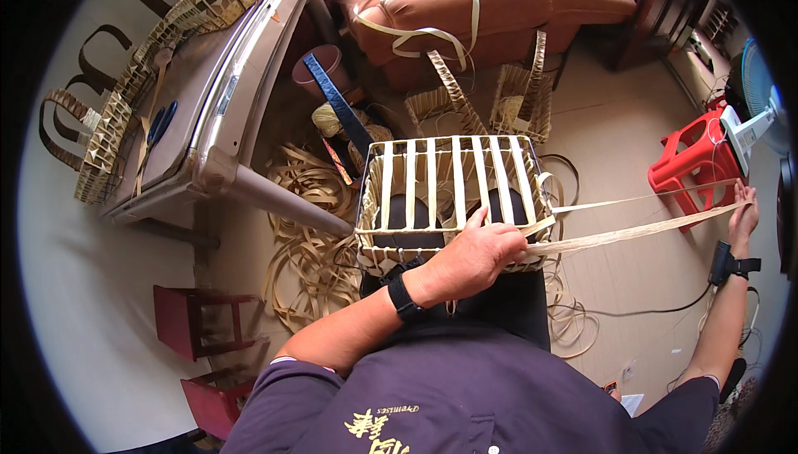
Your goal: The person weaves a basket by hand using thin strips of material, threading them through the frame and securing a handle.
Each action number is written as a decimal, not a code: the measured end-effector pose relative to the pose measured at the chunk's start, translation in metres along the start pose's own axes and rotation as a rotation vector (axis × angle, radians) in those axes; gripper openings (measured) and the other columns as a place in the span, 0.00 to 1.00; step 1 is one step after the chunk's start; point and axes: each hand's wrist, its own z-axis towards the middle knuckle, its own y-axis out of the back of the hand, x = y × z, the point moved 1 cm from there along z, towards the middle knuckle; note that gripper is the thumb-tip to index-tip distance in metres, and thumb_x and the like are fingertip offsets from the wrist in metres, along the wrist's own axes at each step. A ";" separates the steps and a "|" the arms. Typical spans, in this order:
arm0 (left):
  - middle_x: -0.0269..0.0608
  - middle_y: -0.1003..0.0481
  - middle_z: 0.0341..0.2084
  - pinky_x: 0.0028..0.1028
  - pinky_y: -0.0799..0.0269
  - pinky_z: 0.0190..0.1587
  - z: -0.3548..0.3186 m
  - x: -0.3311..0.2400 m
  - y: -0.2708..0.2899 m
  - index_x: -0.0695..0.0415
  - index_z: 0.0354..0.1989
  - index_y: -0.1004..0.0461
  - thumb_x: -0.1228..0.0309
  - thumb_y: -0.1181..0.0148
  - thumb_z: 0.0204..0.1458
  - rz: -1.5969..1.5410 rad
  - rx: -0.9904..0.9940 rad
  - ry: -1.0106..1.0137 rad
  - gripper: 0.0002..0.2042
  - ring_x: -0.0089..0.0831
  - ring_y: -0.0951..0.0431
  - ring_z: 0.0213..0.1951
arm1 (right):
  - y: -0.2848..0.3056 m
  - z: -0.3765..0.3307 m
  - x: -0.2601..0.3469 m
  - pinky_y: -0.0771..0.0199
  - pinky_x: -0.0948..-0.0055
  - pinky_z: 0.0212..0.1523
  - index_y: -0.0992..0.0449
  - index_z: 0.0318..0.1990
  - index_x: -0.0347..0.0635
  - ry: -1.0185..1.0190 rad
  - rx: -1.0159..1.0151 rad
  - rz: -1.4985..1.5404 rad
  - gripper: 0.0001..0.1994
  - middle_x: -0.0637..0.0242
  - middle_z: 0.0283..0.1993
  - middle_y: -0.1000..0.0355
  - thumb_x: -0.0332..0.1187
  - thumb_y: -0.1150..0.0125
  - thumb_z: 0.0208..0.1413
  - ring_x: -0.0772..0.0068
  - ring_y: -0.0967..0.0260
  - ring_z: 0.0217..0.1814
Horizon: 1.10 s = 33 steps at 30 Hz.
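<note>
A rectangular basket (431, 184) sits on my lap, its wire frame wrapped with pale strips that run side by side across the opening. At the basket's near right corner, my left hand (482, 253) pinches a pale weaving strip (632, 235) against the rim. Far out to the right, my right hand (742, 220) is closed on the same strip, which stretches fairly straight between the two hands. A second length of strip runs above it, from the basket's right side to my right hand. Black bands circle both wrists.
Loose strips (307, 196) lie heaped on the floor at left, beside a grey table (199, 113) holding scissors (162, 122) and baskets. Ahead are a brown sofa (465, 18) and more handled baskets (522, 105). A red stool (694, 163) and a fan (761, 113) stand right.
</note>
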 end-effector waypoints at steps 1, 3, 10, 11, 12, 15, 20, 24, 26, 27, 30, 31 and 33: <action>0.35 0.21 0.42 0.59 0.50 0.74 0.000 0.002 -0.004 0.55 0.45 0.24 0.74 0.41 0.65 0.000 0.009 -0.019 0.04 0.40 0.20 0.50 | 0.000 0.004 -0.012 0.28 0.63 0.67 0.27 0.57 0.33 -0.002 0.051 -0.152 0.15 0.51 0.56 0.23 0.36 0.49 0.73 0.61 0.25 0.61; 0.36 0.21 0.46 0.61 0.53 0.76 -0.002 0.009 -0.004 0.55 0.43 0.23 0.74 0.38 0.63 -0.010 0.043 -0.075 0.03 0.38 0.20 0.53 | -0.007 -0.001 -0.038 0.23 0.62 0.61 0.22 0.54 0.37 -0.001 0.159 -0.451 0.13 0.56 0.51 0.20 0.34 0.48 0.72 0.63 0.22 0.57; 0.35 0.21 0.47 0.63 0.53 0.76 -0.002 0.007 0.002 0.55 0.41 0.24 0.75 0.37 0.61 -0.025 0.041 -0.093 0.03 0.36 0.21 0.53 | -0.176 -0.156 0.018 0.21 0.54 0.49 0.19 0.55 0.50 0.794 0.341 -1.257 0.23 0.54 0.49 0.22 0.18 0.43 0.52 0.50 0.22 0.52; 0.35 0.21 0.47 0.63 0.53 0.76 -0.004 0.010 0.004 0.55 0.41 0.24 0.75 0.37 0.61 -0.014 0.042 -0.081 0.03 0.36 0.21 0.53 | -0.205 -0.186 0.033 0.21 0.55 0.49 0.19 0.52 0.48 0.874 0.310 -1.132 0.21 0.55 0.48 0.21 0.18 0.43 0.51 0.50 0.22 0.50; 0.34 0.21 0.47 0.63 0.54 0.76 -0.005 0.012 0.004 0.55 0.41 0.23 0.75 0.38 0.61 0.019 0.066 -0.119 0.03 0.36 0.21 0.54 | -0.225 -0.212 0.049 0.21 0.56 0.49 0.18 0.50 0.46 0.944 0.269 -1.015 0.19 0.56 0.47 0.21 0.19 0.43 0.51 0.51 0.22 0.49; 0.34 0.20 0.49 0.64 0.54 0.76 -0.005 0.012 0.005 0.55 0.41 0.23 0.75 0.38 0.61 0.035 0.095 -0.162 0.03 0.35 0.21 0.56 | -0.249 -0.224 0.025 0.22 0.68 0.47 0.18 0.47 0.40 0.823 0.593 -0.533 0.13 0.62 0.42 0.19 0.22 0.40 0.55 0.63 0.22 0.43; 0.33 0.20 0.50 0.65 0.55 0.76 -0.003 0.006 0.012 0.55 0.42 0.23 0.74 0.38 0.61 0.025 0.119 -0.177 0.03 0.34 0.21 0.58 | -0.275 -0.213 -0.018 0.22 0.77 0.44 0.18 0.49 0.33 -0.180 1.327 -0.346 0.10 0.67 0.35 0.19 0.32 0.39 0.70 0.81 0.24 0.36; 0.33 0.20 0.50 0.66 0.55 0.75 -0.004 0.007 0.013 0.55 0.42 0.23 0.75 0.38 0.61 0.026 0.146 -0.175 0.04 0.33 0.21 0.57 | -0.286 -0.224 -0.021 0.30 0.82 0.40 0.18 0.51 0.32 -0.182 1.412 -0.145 0.11 0.74 0.34 0.24 0.24 0.30 0.61 0.86 0.31 0.35; 0.33 0.20 0.50 0.66 0.55 0.75 -0.004 0.008 0.013 0.55 0.42 0.23 0.76 0.38 0.60 0.026 0.142 -0.174 0.04 0.33 0.21 0.57 | -0.289 -0.226 -0.024 0.32 0.83 0.39 0.17 0.44 0.33 -0.161 1.395 -0.107 0.09 0.76 0.33 0.26 0.24 0.26 0.57 0.86 0.32 0.35; 0.33 0.20 0.50 0.66 0.54 0.75 -0.004 0.008 0.012 0.55 0.42 0.23 0.76 0.39 0.60 0.021 0.131 -0.176 0.04 0.33 0.21 0.57 | -0.291 -0.222 -0.029 0.32 0.82 0.40 0.19 0.40 0.34 -0.010 1.465 -0.105 0.08 0.77 0.33 0.26 0.25 0.25 0.56 0.86 0.33 0.35; 0.33 0.20 0.49 0.66 0.54 0.75 -0.006 0.010 0.011 0.55 0.42 0.23 0.77 0.39 0.60 0.013 0.117 -0.177 0.04 0.34 0.21 0.56 | -0.291 -0.221 -0.031 0.31 0.81 0.40 0.22 0.33 0.38 -0.091 1.539 -0.029 0.08 0.78 0.34 0.25 0.25 0.24 0.54 0.84 0.31 0.35; 0.33 0.20 0.49 0.66 0.53 0.75 -0.006 0.011 0.011 0.55 0.43 0.23 0.77 0.39 0.61 0.010 0.118 -0.180 0.05 0.34 0.21 0.56 | -0.292 -0.220 -0.033 0.30 0.81 0.40 0.21 0.33 0.39 -0.212 1.495 0.009 0.08 0.77 0.33 0.24 0.25 0.24 0.53 0.84 0.31 0.34; 0.33 0.20 0.48 0.65 0.53 0.75 -0.006 0.011 0.010 0.55 0.43 0.23 0.78 0.39 0.61 -0.011 0.112 -0.171 0.05 0.34 0.20 0.55 | -0.293 -0.207 -0.036 0.28 0.78 0.38 0.21 0.34 0.38 -0.320 1.519 0.007 0.09 0.72 0.30 0.22 0.26 0.23 0.52 0.80 0.28 0.31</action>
